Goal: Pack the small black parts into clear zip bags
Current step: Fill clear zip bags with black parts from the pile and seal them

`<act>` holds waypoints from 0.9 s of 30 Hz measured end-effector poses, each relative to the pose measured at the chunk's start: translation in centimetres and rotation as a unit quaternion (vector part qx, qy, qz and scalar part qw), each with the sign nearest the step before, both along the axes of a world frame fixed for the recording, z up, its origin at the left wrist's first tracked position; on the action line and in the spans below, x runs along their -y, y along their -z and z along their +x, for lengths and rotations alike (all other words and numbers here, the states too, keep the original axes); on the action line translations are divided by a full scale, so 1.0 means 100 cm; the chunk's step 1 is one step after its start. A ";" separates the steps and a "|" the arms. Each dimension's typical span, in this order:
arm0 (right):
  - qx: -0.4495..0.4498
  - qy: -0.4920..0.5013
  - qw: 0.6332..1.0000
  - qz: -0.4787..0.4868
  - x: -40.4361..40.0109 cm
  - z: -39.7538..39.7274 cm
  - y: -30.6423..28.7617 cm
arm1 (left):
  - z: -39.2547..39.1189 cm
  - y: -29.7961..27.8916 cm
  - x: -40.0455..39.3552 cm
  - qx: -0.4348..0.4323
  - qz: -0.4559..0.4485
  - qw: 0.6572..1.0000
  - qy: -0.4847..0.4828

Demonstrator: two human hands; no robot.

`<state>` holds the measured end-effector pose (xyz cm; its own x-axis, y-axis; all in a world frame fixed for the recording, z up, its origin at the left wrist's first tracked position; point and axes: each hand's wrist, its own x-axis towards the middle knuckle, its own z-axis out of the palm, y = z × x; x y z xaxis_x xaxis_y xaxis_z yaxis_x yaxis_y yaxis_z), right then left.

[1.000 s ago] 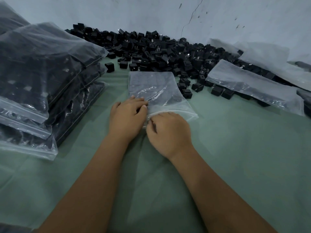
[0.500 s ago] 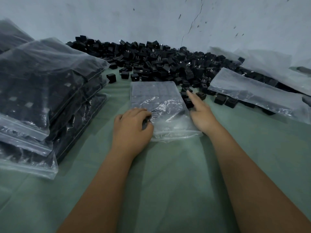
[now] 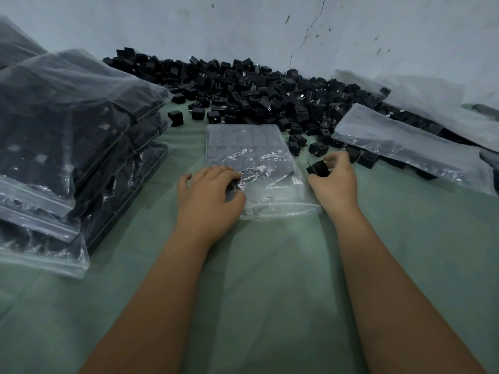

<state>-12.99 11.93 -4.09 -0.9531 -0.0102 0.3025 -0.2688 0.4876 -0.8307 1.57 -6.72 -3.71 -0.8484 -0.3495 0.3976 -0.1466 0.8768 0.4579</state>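
Green cloth covers the bench, and its broad near half carries only the person's two forearms, so the widest open room lies near and to the near right. A pale wall with a thin crack closes the far edge. Along its foot runs the heap of loose black parts, too many to count, spilling toward the middle; some six strays sit apart on the cloth at its near fringe. At the left edge stands a stack of filled bags, at least three layers showing, its near corner overhanging the cloth. On the right, two clear bags lie over the heap's edge: a flat bag running from near the centre to the right edge, and a far bag behind it. Between the stack and the flat bag lies one partly filled zip bag, black parts in neat rows in its far portion, its open mouth toward the person. A narrow strip of cloth separates it from the stack. The left hand rests on the bag's near left corner, fingers curled over the plastic. Just right of the bag, the right hand pinches a single black part between thumb and fingers, above the cloth.
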 end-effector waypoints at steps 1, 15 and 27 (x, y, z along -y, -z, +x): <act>0.006 0.009 0.999 -0.036 -0.001 0.003 -0.001 | 0.001 -0.002 -0.001 0.005 0.004 1.000 0.005; -0.174 -0.146 0.971 -0.073 0.032 0.115 -0.012 | 0.015 -0.006 -0.003 0.050 -0.037 0.994 0.085; -0.265 -0.112 0.922 0.258 0.045 0.122 -0.008 | 0.004 0.000 0.000 -0.023 0.039 0.998 0.046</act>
<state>-0.77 7.43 -3.29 -0.6284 -0.4624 0.6256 -0.7132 0.6636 -0.2259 1.94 -6.68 -3.70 -0.8601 -0.3020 0.4112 -0.0445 0.8473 0.5292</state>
